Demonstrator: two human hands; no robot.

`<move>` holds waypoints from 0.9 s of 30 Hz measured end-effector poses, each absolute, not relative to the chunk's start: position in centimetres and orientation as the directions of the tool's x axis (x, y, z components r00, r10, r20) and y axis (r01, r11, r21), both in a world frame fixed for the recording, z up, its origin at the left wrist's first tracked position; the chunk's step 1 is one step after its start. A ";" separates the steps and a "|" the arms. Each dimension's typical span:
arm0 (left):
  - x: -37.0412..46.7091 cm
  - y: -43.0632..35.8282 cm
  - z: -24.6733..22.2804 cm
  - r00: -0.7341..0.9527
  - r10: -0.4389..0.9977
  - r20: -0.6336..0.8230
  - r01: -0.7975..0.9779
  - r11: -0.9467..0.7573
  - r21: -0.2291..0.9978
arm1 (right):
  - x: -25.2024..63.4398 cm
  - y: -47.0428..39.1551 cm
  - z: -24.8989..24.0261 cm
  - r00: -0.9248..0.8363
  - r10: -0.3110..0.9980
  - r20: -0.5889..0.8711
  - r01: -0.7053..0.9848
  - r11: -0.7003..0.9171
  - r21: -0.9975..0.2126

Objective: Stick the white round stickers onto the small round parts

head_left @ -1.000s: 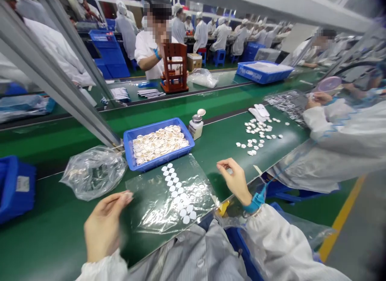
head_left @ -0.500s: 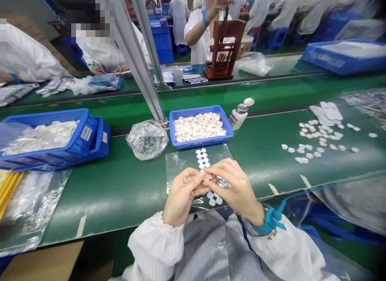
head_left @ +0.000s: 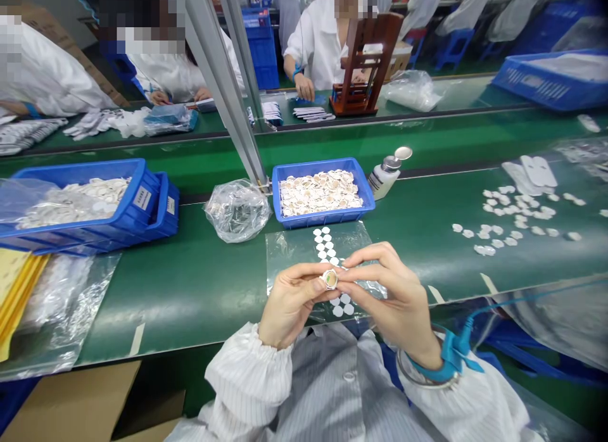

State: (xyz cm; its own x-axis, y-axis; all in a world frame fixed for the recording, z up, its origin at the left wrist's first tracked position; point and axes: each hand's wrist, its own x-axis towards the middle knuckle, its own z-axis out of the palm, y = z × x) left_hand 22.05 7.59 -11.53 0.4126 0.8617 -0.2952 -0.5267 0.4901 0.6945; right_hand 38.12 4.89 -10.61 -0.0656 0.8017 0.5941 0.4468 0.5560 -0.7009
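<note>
Between thumb and fingers, my left hand (head_left: 294, 299) pinches a small round white piece (head_left: 330, 278) with a tan face and a green mark. My right hand (head_left: 392, 290) is closed at the piece's right edge, its thumb and fingertips against it and other fingers stretched out. Below both hands lies a clear plastic sheet (head_left: 289, 249) carrying rows of white round stickers (head_left: 324, 246), partly hidden by the hands. Just beyond it, a blue tray (head_left: 327, 221) holds many similar round pieces.
A pump bottle (head_left: 382, 178) with its lid up stands right of the tray; a crumpled plastic bag (head_left: 237, 211) lies left. Loose white pieces (head_left: 517, 208) are scattered at right. Blue bins (head_left: 95, 223) stand at left. A metal post (head_left: 228, 94) rises behind. Co-workers sit across the line.
The round piece now faces me, showing a green mark. My right hand has shifted right, its fingers more stretched. Across the line, a co-worker's raised hand has come down to the bench.
</note>
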 end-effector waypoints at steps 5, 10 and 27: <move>22.2 7.3 -11.1 0.356 0.888 -0.289 -0.486 0.441 0.754 | 38.0 4.9 -10.1 -0.062 0.809 0.585 0.464 0.543 -0.700; 22.2 7.2 -11.0 0.349 0.902 -0.253 -0.488 0.406 0.772 | 38.0 4.8 -10.0 -0.058 0.797 0.602 0.496 0.546 -0.675; 22.4 6.8 -11.0 0.334 0.916 -0.223 -0.436 0.360 0.825 | 38.6 5.2 -9.7 -0.145 0.837 0.527 0.465 0.528 -0.711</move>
State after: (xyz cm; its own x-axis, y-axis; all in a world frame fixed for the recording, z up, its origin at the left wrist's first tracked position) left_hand 22.39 6.82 -10.98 0.3338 0.9159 -0.2228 -0.4361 0.3596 0.8249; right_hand 38.58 5.19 -9.74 -0.1453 0.8375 0.5268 0.4647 0.5278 -0.7110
